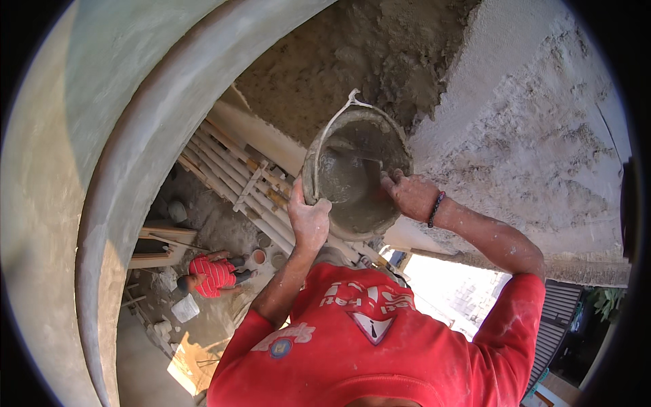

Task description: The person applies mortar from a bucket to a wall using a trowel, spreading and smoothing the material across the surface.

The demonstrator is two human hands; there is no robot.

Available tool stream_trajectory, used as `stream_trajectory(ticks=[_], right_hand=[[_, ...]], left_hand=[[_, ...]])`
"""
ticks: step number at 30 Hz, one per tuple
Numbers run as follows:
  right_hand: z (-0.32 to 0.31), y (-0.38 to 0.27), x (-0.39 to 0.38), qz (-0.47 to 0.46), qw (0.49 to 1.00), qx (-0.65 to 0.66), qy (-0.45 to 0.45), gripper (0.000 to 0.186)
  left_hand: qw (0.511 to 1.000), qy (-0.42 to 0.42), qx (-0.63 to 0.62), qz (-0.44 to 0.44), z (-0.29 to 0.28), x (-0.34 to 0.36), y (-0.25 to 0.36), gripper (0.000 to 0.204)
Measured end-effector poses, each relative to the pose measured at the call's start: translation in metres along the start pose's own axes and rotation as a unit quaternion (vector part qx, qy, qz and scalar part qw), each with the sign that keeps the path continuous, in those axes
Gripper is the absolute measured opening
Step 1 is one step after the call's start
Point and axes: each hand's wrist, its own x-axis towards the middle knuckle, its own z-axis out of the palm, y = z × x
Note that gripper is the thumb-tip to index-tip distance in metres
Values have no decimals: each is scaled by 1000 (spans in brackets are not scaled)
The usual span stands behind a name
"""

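Observation:
A dark, round bucket (309, 178) with a pale wire handle (328, 129) is tilted so that its mouth faces me. Wet grey mortar (349, 193) coats its inside and lies in the bottom. My left hand (309, 218) grips the bucket at its lower left rim, thumb over the edge. On the opposite side, my right hand (411, 195) reaches over the rim, its fingers closed on a flat-bladed tool (371, 171), partly sunk in the mortar. The tool's handle is hidden by my fingers. Dried mortar speckles both hands.
Rough, wet plaster (359, 57) covers the surface beyond the bucket; a paler plastered wall (522, 136) stands at right. A curved concrete edge (129, 142) sweeps down the left. Poles (230, 173) lie below, and a person in a red striped shirt (214, 275) is far beneath.

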Motion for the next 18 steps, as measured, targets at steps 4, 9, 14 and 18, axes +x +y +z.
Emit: stream_trajectory(ticks=[4,9,14,18], right_hand=[[25,-12,-9,-35,996,27,-82,37],[7,-9,-14,-45,984,50,-167,39],[18,-3,-4,26,999,-33,-28,42],[46,-15,-18,-40,994,7,-102,39]], left_hand=[[998,12,-47,-43,-6,-6,-16,57],[999,14,-2,-35,-7,-20,-27,52],[999,4,-4,-44,-5,-22,-22,53],[998,10,4,-57,-6,-15,-22,52]])
